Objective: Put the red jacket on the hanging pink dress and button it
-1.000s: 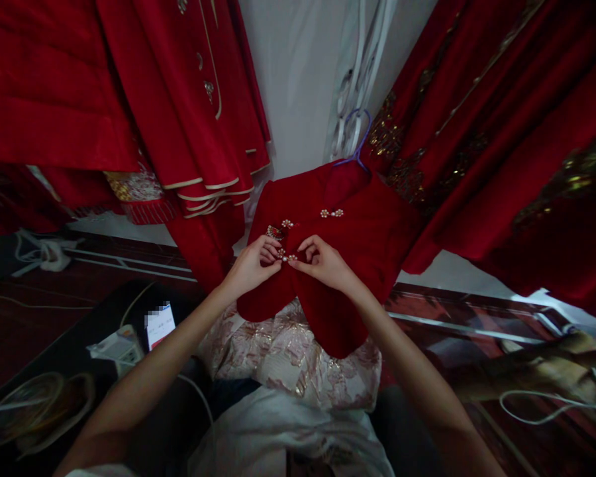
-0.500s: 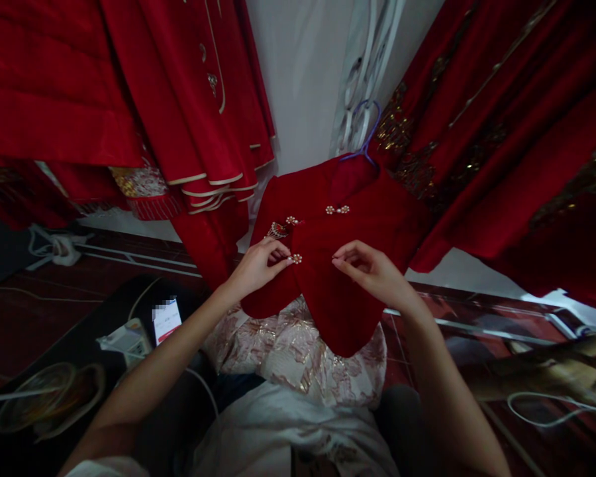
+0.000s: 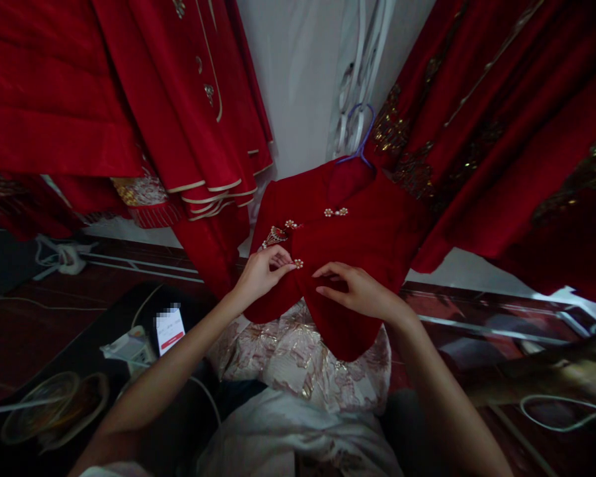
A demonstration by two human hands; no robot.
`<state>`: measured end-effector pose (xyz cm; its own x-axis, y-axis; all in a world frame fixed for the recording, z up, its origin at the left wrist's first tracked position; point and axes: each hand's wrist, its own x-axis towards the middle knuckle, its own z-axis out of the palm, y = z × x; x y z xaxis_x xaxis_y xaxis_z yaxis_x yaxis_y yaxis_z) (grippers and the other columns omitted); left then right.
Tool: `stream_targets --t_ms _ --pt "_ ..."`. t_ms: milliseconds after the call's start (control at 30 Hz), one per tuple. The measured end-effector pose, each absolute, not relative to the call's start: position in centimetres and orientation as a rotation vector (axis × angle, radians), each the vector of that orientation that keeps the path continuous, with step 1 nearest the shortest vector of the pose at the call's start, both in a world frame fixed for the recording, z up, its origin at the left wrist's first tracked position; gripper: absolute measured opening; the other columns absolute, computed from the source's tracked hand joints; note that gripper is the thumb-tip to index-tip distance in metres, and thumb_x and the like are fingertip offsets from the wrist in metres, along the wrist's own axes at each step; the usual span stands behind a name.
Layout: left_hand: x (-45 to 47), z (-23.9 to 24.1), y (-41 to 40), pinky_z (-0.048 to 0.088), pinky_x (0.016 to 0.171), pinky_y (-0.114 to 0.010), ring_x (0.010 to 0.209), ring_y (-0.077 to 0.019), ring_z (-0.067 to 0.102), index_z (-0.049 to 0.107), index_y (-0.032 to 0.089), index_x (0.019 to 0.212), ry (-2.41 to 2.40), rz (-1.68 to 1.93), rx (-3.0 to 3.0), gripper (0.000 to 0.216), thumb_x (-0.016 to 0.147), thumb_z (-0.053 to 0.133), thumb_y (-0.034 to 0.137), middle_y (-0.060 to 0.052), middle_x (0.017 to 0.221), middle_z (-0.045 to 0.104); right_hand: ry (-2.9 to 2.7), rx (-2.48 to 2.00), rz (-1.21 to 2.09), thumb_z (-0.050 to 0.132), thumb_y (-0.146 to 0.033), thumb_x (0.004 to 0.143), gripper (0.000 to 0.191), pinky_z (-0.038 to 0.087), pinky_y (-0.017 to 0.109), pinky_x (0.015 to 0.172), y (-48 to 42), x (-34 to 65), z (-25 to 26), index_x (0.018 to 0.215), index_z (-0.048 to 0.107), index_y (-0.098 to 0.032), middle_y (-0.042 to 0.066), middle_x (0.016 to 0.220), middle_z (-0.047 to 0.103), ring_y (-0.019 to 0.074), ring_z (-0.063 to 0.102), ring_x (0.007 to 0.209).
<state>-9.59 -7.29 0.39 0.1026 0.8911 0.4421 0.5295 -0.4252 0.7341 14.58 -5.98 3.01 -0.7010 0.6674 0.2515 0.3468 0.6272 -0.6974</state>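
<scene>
A small red velvet jacket point(image 3: 367, 228) hangs on a purple hanger point(image 3: 360, 142) in front of me. Pearl clasps run down its front flap: one at the collar point(image 3: 336, 212), one beside a beaded tassel point(image 3: 276, 236), and a lower one point(image 3: 298, 264). My left hand point(image 3: 261, 273) pinches the jacket's edge right at that lower pearl clasp. My right hand point(image 3: 358, 293) rests on the red front panel just right of it, fingers curled over the cloth. Below the jacket hangs a pale brocade skirt point(image 3: 298, 354).
Red embroidered gowns hang at the left point(image 3: 129, 106) and right point(image 3: 516, 132), with a white wall point(image 3: 298, 79) between. A dark low table at the lower left holds a phone point(image 3: 169, 328), a small box point(image 3: 124, 346) and a bowl point(image 3: 49, 412). A white cable point(image 3: 566, 407) lies at the right.
My right hand has let go of the lower clasp, drawn away to the right, then dropped onto the front panel. My left hand stays at the clasp.
</scene>
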Motion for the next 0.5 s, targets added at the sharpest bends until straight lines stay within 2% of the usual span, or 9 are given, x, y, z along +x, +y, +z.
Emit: stream_targets --t_ms 233,367,433,500 --pt "-10.0 1.8 -6.8 0.051 0.069 -0.026 0.076 -0.0135 0.062 0.064 0.019 0.092 1.418 1.238 2.107 0.023 0.084 0.061 0.041 -0.003 0.085 0.065 -2.441 -0.786 0.886 0.060 -0.035 0.086 0.029 0.050 0.038 0.094 -6.1 15.1 3.3 0.113 0.064 -0.027 0.003 0.115 0.066 0.0181 0.063 0.101" --pt "-11.1 3.9 -3.2 0.046 0.088 -0.035 0.097 -0.0188 0.054 0.064 0.024 0.113 1.563 1.262 2.431 0.027 0.092 0.049 0.034 -0.007 0.102 0.057 -2.423 -0.792 0.911 0.060 -0.036 0.086 0.029 0.050 0.039 0.095 -6.0 15.2 3.3 0.113 0.065 -0.027 0.003 0.114 0.067 0.0191 0.063 0.102" --pt "-11.5 4.7 -1.0 0.040 0.095 -0.041 0.103 -0.0220 0.048 0.067 0.025 0.112 1.587 1.112 2.640 0.028 0.092 0.049 0.032 -0.009 0.105 0.054 -2.412 -0.788 0.927 0.060 -0.035 0.086 0.029 0.051 0.040 0.095 -5.9 15.2 3.3 0.113 0.064 -0.027 0.003 0.114 0.067 0.0191 0.063 0.102" --pt "-11.7 5.4 0.9 0.038 0.094 -0.041 0.104 -0.0233 0.044 0.071 0.025 0.104 1.542 0.937 2.780 0.026 0.091 0.050 0.033 -0.009 0.106 0.052 -2.409 -0.786 0.944 0.060 -0.035 0.086 0.029 0.050 0.040 0.095 -5.9 15.3 3.2 0.113 0.064 -0.027 0.003 0.114 0.067 0.0190 0.063 0.103"
